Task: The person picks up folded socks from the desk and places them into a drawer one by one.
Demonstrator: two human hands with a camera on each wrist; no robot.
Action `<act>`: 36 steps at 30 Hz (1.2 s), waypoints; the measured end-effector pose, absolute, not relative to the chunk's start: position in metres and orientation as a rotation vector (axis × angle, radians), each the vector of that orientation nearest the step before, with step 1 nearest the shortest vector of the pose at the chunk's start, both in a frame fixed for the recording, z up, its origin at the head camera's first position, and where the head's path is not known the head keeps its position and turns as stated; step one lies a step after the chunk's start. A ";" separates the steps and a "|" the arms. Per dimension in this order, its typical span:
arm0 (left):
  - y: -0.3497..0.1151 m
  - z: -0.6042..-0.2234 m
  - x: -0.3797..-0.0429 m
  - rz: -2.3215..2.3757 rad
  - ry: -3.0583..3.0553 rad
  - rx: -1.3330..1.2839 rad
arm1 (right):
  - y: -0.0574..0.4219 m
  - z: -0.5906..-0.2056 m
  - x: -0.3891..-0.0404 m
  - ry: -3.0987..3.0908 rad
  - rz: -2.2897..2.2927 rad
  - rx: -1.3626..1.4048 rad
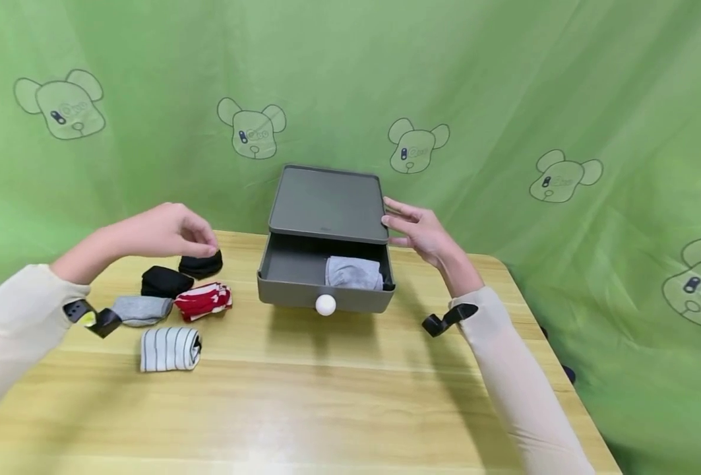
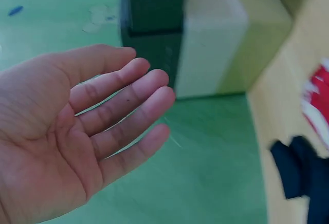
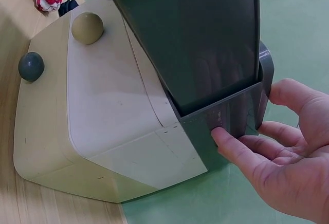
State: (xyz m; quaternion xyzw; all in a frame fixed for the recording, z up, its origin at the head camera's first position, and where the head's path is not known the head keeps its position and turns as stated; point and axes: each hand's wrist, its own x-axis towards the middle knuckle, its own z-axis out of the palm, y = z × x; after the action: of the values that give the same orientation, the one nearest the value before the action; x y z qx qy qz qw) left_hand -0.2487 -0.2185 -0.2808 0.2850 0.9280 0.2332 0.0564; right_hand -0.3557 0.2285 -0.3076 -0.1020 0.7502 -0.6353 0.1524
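Honestly not much you can read for sure here: the green curtain [image 1: 338, 53] has five printed bears [image 1: 254, 132] in the head view, each with a dark pill-shaped sign for one eye and pale, round lettering next to it, kinda like a few o's, but it's too faint for me to spell out with any confidence. There's also a tiny mark [image 1: 325, 229] near the front edge of the grey lid [image 1: 329, 201], maybe a logo, but it's way too small to make out.
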 end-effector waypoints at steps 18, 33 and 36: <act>-0.225 -0.353 -0.246 0.444 2.399 0.748 | 0.239 -0.300 -0.357 2.159 -1.865 -0.280; -0.229 -0.388 -0.216 0.433 2.466 0.614 | 0.232 -0.307 -0.351 2.146 -1.829 -0.319; -0.228 -0.390 -0.214 0.416 2.493 0.655 | 0.231 -0.308 -0.350 2.151 -1.828 -0.324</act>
State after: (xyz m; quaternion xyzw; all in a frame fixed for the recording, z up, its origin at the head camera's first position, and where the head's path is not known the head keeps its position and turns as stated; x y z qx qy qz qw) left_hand -0.2144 -0.2281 -0.3898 0.2420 0.9215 0.1539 0.2620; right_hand -0.3505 0.2313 -0.3077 -0.1128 0.7485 -0.6361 0.1494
